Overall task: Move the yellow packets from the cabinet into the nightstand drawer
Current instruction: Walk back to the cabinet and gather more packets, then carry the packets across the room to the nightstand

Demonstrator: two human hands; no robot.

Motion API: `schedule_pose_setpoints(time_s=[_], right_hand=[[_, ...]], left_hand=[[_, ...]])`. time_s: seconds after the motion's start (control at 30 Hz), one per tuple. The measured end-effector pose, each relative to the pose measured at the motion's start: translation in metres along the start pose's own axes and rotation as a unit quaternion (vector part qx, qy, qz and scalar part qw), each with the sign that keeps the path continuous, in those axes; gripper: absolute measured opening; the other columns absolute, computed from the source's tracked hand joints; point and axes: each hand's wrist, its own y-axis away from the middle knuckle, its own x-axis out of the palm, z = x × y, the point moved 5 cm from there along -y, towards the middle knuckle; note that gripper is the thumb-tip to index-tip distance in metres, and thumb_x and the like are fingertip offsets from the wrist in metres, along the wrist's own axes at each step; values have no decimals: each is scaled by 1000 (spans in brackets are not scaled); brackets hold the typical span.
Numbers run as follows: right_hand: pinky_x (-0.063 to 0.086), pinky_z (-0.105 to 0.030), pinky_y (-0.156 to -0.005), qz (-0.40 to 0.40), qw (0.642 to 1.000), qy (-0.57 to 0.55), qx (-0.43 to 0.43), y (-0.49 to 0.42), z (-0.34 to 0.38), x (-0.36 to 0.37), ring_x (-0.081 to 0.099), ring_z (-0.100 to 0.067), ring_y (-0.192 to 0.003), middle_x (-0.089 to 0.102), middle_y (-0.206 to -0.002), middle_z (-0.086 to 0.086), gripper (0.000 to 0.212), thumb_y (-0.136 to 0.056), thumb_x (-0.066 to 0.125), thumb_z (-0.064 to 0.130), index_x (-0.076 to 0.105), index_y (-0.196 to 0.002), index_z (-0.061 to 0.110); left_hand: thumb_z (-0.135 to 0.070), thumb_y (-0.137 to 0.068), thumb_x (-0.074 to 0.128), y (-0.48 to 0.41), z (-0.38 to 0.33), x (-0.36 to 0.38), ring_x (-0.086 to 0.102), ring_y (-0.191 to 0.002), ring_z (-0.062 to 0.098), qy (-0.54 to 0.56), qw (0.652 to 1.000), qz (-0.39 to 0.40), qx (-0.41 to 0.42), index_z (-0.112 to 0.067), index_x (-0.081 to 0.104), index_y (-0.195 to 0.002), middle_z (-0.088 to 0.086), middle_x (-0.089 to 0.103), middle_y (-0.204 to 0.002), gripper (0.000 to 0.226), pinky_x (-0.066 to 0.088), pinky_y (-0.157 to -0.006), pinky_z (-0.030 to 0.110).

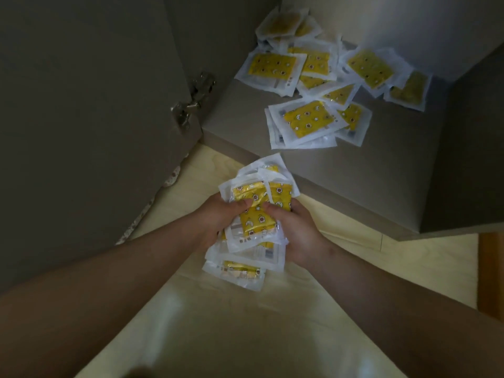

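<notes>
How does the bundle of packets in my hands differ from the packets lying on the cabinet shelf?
The bundle is gripped by the left hand and right hand; the shelf packets lie untouched. The bundle is bunched into a rough stack; the shelf packets are scattered, loosely overlapping. The bundle is over the pale floor; the shelf packets rest on the cabinet shelf. Both are yellow patterned packets in clear wrappers.

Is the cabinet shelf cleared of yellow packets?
No, many yellow packets lie scattered on the cabinet shelf.
</notes>
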Motion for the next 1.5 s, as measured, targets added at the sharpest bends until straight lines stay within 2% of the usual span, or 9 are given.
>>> schedule_pose_setpoints(time_s=[0.1, 0.23, 0.57, 0.8, 0.97, 1.1, 1.23, 1.4, 1.5], right_hand=[[54, -50, -81, -37, 999, 11, 11, 14, -4, 4, 66, -36, -88, 66, -107, -24, 29, -87, 59, -2, 59, -116, -3], [58, -36, -63, -67, 997, 19, 45, 60, -5, 10, 68, -21, -69, 69, -88, -10, 25, -86, 62, 0, 61, -109, 5], [53, -54, -83, -58, 991, 65, 103, 249, 75, 62, 67, -39, -92, 68, -103, -21, 28, -84, 64, -1, 58, -112, -2], [50, -17, -48, -12, 981, 165, 102, 388, 174, 101, 65, -9, -64, 68, -82, 1, 16, -86, 65, 5, 60, -99, 13], [51, -24, -54, 14, 971, 214, 108, 481, 209, 138, 66, -16, -71, 68, -87, -2, 19, -86, 66, 7, 60, -102, 14], [56, -43, -78, 52, 964, 240, 103, 544, 204, 182, 66, -29, -82, 68, -97, -14, 19, -84, 67, 3, 61, -102, 8], [54, -50, -85, 114, 948, 280, 98, 606, 174, 236, 67, -35, -92, 68, -104, -18, 27, -83, 68, 2, 59, -109, 4], [53, -54, -86, 211, 918, 323, 89, 692, 108, 307, 67, -34, -94, 66, -106, -15, 42, -81, 69, 2, 49, -118, 10], [52, -54, -86, 268, 896, 339, 103, 753, 57, 349, 67, -36, -95, 66, -105, -15, 37, -82, 68, -1, 51, -112, 12]], left_hand=[[-13, -92, 59, 16, 1, -1, 65, -77, 19, -6, 1000, -23, -12, -10, 58, -119, 7, 67, -94, 28, 56, -65, 30], [-11, -91, 59, 66, 1, 1, 65, -71, 18, -7, 998, -32, -57, -10, 59, -114, 7, 67, -88, 23, 57, -60, 28], [-12, -91, 60, 268, -73, 17, 67, -91, 26, 13, 995, -54, -84, -7, 61, -112, 10, 69, -102, 22, 55, -83, 38], [-19, -90, 62, 422, -147, 40, 66, -79, 10, 49, 989, -125, -58, -17, 62, -97, 0, 70, -99, 7, 54, -63, 18], [-27, -85, 69, 531, -175, 40, 67, -98, 23, 89, 981, -164, -53, -9, 62, -109, 6, 70, -109, 31, 52, -92, 41], [-21, -88, 65, 611, -175, 19, 67, -92, 22, 153, 968, -199, -29, -15, 62, -103, 5, 69, -108, 17, 53, -88, 37], [-21, -87, 67, 700, -155, -22, 67, -91, 25, 191, 946, -263, -8, -15, 63, -101, 7, 70, -104, 15, 53, -90, 41], [-16, -91, 62, 815, -101, -78, 65, -53, 5, 265, 903, -337, 14, -12, 61, -89, -4, 69, -70, 4, 53, -52, 19], [-31, -81, 72, 895, -59, -113, 69, -83, 19, 285, 883, -373, 1, -10, 63, -95, 8, 71, -95, 27, 56, -80, 33]])
